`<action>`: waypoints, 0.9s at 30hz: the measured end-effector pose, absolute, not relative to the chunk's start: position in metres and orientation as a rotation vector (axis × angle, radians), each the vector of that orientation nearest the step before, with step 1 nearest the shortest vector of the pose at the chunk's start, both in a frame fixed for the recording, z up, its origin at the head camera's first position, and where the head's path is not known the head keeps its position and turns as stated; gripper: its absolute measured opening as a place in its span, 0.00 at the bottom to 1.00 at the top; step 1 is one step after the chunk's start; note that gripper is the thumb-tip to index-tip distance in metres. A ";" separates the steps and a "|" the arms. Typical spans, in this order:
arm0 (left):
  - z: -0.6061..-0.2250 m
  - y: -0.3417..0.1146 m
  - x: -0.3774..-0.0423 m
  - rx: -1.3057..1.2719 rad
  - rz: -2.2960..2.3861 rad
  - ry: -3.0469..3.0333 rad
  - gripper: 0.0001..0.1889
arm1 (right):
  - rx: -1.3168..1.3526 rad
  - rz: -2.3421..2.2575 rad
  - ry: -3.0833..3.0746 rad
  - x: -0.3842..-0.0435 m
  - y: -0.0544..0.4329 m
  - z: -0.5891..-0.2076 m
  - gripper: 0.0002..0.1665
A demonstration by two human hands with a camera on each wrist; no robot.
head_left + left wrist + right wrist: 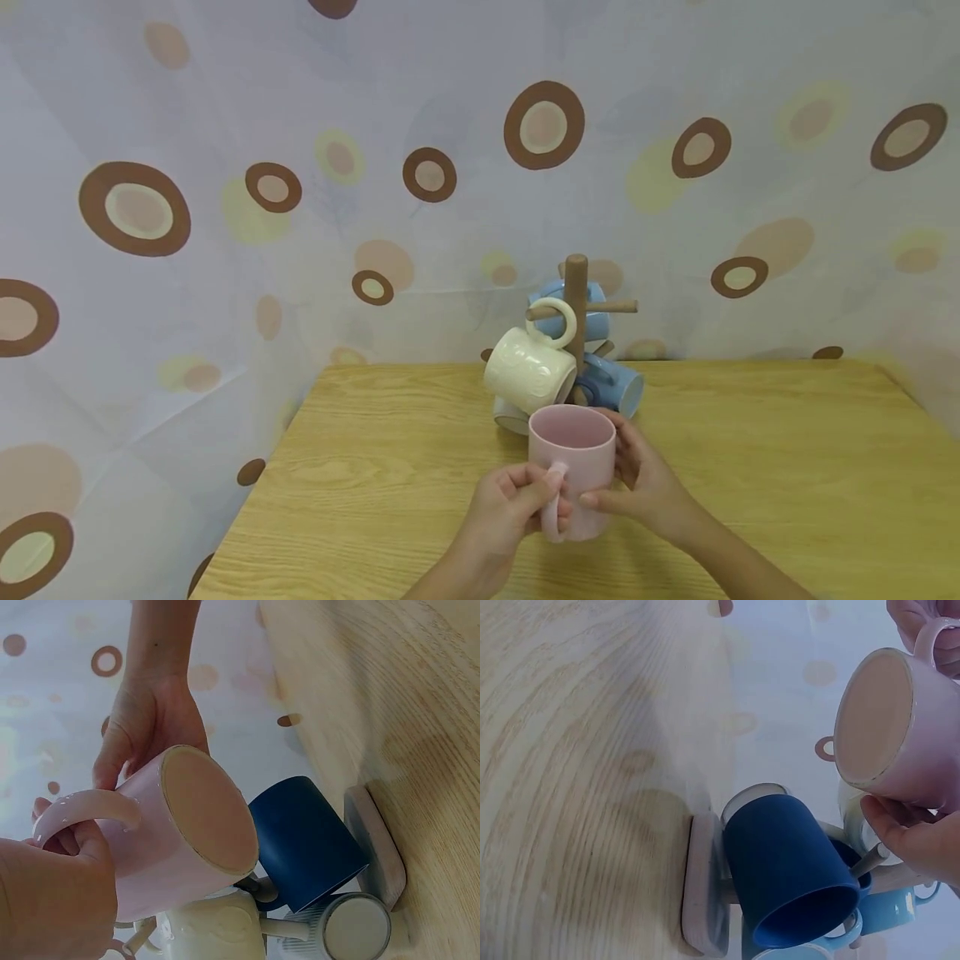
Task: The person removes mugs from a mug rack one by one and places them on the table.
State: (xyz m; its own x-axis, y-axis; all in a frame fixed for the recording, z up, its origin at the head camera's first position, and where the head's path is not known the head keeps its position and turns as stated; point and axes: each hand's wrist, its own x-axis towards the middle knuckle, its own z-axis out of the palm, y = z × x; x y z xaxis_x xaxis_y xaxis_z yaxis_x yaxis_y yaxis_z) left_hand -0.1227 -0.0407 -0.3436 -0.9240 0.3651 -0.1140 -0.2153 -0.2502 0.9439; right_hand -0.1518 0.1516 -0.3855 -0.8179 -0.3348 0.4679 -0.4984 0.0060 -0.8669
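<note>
A pink mug (588, 467) is held upright above the table, in front of a wooden mug rack (576, 292). My left hand (504, 512) grips its handle with thumb and fingers. The right hand (652, 492) holds the mug's body from the other side, thumb in front and fingers behind. In the left wrist view the mug's unglazed bottom (210, 808) shows, raised off the wood. Just behind it, a cream mug (528, 371) hangs by its handle from a peg on the rack.
Light blue mugs (618, 387) hang on the rack's right and back. A dark blue mug (787, 862) hangs low, near the rack's base (705, 885). A ribbed glass-like cup (352, 930) hangs beside it. Beyond the wooden table (375, 467) stands a dotted curtain (465, 108).
</note>
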 end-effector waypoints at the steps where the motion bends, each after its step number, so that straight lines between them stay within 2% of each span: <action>1: -0.343 -0.042 -0.122 0.173 2.224 1.651 0.09 | 0.883 1.912 -2.151 -0.151 0.151 -0.384 0.46; 4: -0.344 -0.045 -0.121 0.177 2.234 1.669 0.10 | 0.893 1.857 -2.187 -0.152 0.152 -0.380 0.42; 8: -0.347 -0.053 -0.120 0.249 2.229 1.684 0.10 | 0.807 1.843 -2.218 -0.155 0.156 -0.372 0.30; 10: -0.349 -0.059 -0.119 0.292 2.217 1.692 0.08 | 0.689 1.884 -2.187 -0.158 0.158 -0.367 0.25; 16: -0.359 -0.076 -0.117 0.449 2.230 1.683 0.21 | 0.193 1.951 -1.994 -0.184 0.167 -0.341 0.11; 19: -0.365 -0.084 -0.116 0.512 2.253 1.665 0.24 | 0.056 1.959 -1.916 -0.202 0.171 -0.325 0.13; 23: -0.373 -0.095 -0.116 0.616 2.292 1.646 0.24 | 0.058 1.908 -1.921 -0.224 0.175 -0.309 0.20; 27: -0.380 -0.103 -0.116 0.670 2.325 1.629 0.15 | 0.080 1.834 -1.978 -0.239 0.179 -0.299 0.15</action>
State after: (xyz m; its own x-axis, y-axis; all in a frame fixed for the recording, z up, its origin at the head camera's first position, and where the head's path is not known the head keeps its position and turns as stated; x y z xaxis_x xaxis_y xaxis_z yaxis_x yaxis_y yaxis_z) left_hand -0.1164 -0.1028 -0.3796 -0.8707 0.4309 0.2371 0.0756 -0.3591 0.9302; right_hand -0.2395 0.1794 -0.2992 -0.9018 0.2497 0.3528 -0.3329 0.1193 -0.9354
